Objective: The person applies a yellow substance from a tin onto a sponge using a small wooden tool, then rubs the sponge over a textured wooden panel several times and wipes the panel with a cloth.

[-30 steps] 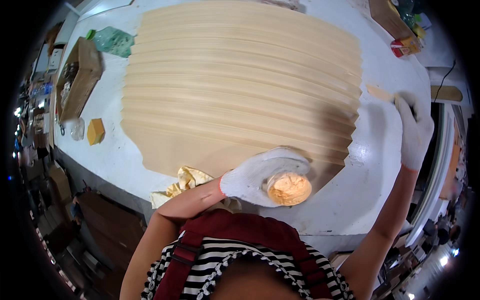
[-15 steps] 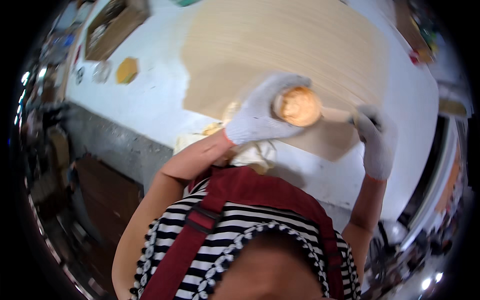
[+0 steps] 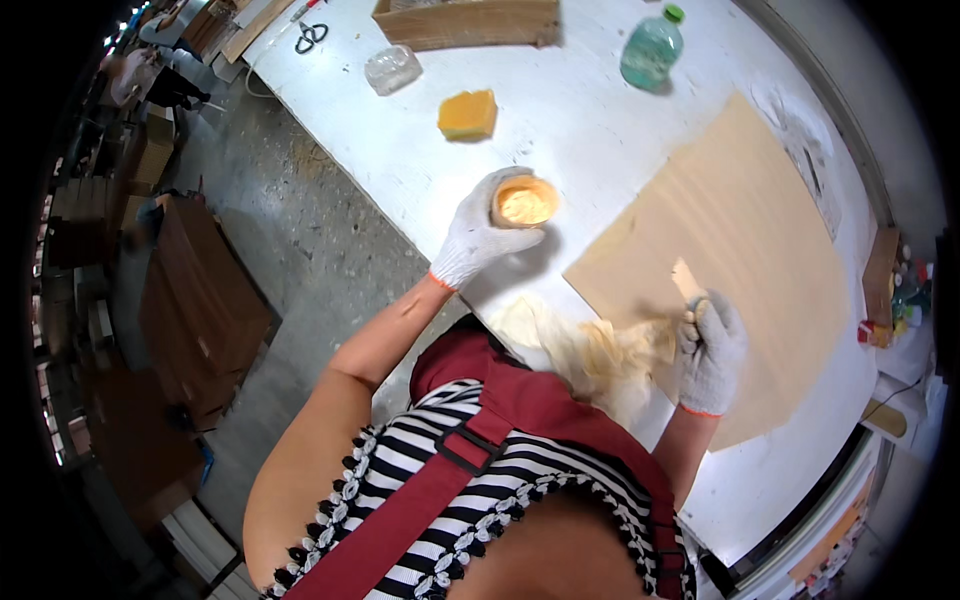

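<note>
Resting in the left hand (image 3: 478,230), a cup (image 3: 541,187) of paste (image 3: 525,208).

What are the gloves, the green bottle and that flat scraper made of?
The gloves look like matte knitted fabric, grainy with orange-edged cuffs. The green bottle seems glossy plastic: see-through, with bright glints. The flat scraper is pale and dull, perhaps wood or plastic; I can't tell.

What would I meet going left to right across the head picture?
Black-handled scissors, clear plastic piece, yellow sponge block, round cup of pale-orange paste, green plastic bottle, flat pale spatula, white-gloved right hand.
</note>
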A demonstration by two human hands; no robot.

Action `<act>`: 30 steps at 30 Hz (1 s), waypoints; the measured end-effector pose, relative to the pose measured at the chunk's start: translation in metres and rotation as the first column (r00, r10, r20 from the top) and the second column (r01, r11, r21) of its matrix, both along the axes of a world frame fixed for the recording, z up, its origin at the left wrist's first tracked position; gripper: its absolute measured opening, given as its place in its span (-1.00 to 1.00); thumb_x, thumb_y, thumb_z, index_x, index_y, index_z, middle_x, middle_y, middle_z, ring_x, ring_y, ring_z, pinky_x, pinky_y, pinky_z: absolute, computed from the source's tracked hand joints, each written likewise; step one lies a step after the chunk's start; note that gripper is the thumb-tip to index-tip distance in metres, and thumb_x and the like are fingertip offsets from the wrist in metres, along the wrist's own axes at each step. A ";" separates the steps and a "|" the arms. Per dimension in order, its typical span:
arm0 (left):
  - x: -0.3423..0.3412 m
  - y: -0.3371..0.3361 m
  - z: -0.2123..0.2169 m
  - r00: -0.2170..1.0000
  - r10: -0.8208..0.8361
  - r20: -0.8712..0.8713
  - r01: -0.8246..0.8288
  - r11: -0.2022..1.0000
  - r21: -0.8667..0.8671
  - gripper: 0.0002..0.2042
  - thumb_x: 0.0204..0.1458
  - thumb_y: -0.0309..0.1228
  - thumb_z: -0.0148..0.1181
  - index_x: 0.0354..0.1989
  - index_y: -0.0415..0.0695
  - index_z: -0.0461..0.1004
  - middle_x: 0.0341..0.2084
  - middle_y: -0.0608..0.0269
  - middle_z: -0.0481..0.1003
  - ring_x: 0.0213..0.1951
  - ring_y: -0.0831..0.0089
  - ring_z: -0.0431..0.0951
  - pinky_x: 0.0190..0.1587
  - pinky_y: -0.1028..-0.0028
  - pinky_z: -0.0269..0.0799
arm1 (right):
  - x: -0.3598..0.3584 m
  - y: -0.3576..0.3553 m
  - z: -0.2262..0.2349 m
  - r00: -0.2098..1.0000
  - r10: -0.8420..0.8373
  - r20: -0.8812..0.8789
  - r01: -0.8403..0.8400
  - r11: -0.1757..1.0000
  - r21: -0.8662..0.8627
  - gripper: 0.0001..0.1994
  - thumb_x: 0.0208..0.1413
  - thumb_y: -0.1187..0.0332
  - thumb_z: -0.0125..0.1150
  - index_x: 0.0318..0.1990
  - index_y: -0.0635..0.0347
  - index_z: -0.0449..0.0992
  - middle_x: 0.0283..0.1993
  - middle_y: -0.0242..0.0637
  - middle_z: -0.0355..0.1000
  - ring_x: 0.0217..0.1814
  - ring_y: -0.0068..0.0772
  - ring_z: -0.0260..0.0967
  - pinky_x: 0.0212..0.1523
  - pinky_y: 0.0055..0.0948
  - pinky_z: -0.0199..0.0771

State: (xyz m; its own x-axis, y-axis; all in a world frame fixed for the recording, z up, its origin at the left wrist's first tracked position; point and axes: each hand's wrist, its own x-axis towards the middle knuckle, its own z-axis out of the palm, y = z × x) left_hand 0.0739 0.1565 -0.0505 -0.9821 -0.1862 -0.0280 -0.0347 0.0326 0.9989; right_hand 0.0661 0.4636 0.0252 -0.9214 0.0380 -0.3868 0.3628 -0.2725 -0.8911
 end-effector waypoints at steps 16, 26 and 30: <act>-0.048 -0.177 -0.036 0.885 0.466 -0.001 -0.465 0.884 0.046 -0.31 -0.20 -0.45 0.44 0.16 -0.30 0.28 -0.03 0.13 0.47 0.00 0.41 0.49 0.11 0.45 0.39 | -0.293 -0.332 0.029 0.684 0.588 -0.431 -0.121 0.675 0.728 -0.69 -0.01 0.21 0.18 -0.27 0.29 0.64 -0.27 -0.13 0.54 -0.27 -0.28 0.48 -0.18 -0.40 0.45; -0.062 -0.192 -0.088 0.895 0.442 0.062 -0.445 0.895 0.040 -0.34 -0.22 -0.54 0.42 0.14 -0.25 0.29 0.01 0.17 0.41 0.05 0.43 0.44 0.12 0.46 0.37 | -0.410 -0.462 -0.070 0.595 0.783 -0.179 0.136 0.122 0.983 -0.72 -0.06 0.27 0.08 -0.35 0.25 0.64 -0.24 0.09 0.52 -0.15 0.12 0.50 -0.12 -0.09 0.51; -0.076 -0.187 -0.087 0.900 0.426 0.096 -0.436 0.890 0.135 -0.30 -0.20 -0.57 0.40 0.21 -0.25 0.24 0.05 0.15 0.41 0.06 0.40 0.44 0.13 0.44 0.39 | -0.453 -0.445 -0.093 0.191 0.966 0.176 0.454 -0.246 0.856 -0.71 0.04 0.26 0.05 -0.35 0.25 0.64 -0.18 0.01 0.54 -0.14 0.03 0.51 -0.10 -0.15 0.52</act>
